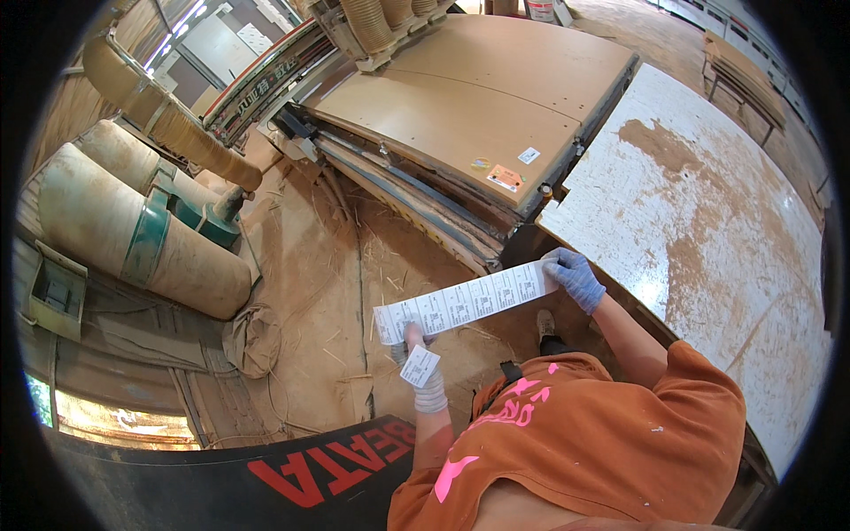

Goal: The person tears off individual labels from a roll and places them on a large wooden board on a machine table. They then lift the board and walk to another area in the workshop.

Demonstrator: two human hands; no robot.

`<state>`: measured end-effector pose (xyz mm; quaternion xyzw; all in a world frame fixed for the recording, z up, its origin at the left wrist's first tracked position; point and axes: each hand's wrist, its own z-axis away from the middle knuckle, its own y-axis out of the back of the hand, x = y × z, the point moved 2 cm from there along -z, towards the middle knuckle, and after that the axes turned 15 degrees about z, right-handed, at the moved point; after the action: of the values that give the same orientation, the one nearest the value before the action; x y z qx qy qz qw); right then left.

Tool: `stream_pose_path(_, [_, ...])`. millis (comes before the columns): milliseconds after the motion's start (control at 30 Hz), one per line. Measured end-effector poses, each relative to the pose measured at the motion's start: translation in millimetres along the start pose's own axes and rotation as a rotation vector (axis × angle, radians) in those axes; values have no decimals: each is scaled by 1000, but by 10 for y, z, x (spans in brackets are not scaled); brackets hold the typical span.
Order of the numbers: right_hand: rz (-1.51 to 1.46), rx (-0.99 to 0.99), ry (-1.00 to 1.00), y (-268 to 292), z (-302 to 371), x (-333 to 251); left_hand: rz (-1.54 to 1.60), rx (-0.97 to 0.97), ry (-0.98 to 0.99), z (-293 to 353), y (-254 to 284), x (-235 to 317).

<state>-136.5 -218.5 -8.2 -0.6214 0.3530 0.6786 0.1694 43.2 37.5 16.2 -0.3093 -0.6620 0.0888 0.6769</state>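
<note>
A long white strip of printed labels (469, 301) is stretched between my two hands, above the dusty floor. My left hand (428, 387), in a pale glove with the thumb tip uncovered, pinches the strip's left end, thumb on top. A single white label (420, 365) lies over the back of that glove. At the strip's other end, my right hand (577, 278) grips it in a bluish glove; the fingers beneath are partly hidden.
Ahead, a large brown board (478, 84) with small stickers lies on a machine bed. A white, sawdust-smeared table (699, 203) stands at right. Dust collector bags (106, 221) and a ribbed hose (199, 133) are at left. A black surface with red lettering (204, 478) is at lower left.
</note>
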Motion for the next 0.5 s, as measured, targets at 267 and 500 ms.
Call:
stream_pose_path(267, [2,-6,-27,16,8,-3,123,18,56,-33,14,-50])
stream_pose_path(500, [22,0,-21,32,11,-17,30,0,11,41,-63,36])
